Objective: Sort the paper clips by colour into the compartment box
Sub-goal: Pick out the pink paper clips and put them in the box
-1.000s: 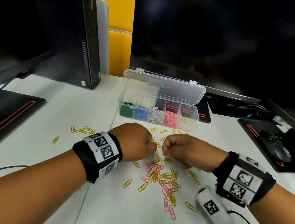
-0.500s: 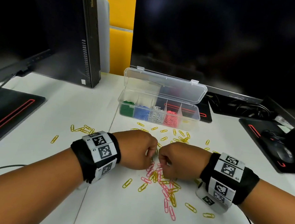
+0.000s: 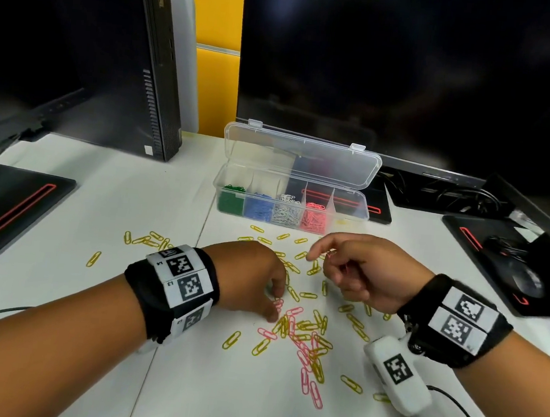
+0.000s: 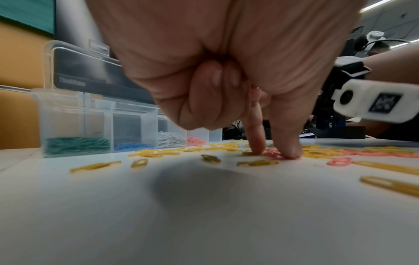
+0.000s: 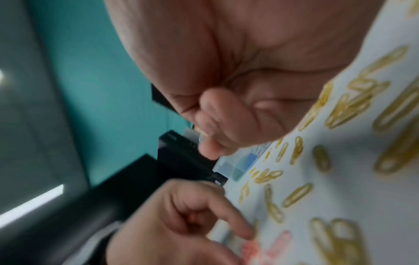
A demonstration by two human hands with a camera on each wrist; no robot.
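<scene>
since a moment ago the right hand (image 3: 366, 271) is lifted with a pink clip (image 3: 331, 254) pinched in its fingers, while another pink clip (image 4: 275, 154) is pressed on the table (image 3: 133, 216) by the left hand (image 3: 254, 279), so pink sorting goes on.

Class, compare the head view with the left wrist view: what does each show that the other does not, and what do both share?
Only the head view shows the right hand raised with a pink clip in its grip, and the mouse. Only the left wrist view shows two left fingertips planted on the table among pink clips. Both show the compartment box with green, blue, white and pink clips sorted, and loose yellow clips.
</scene>
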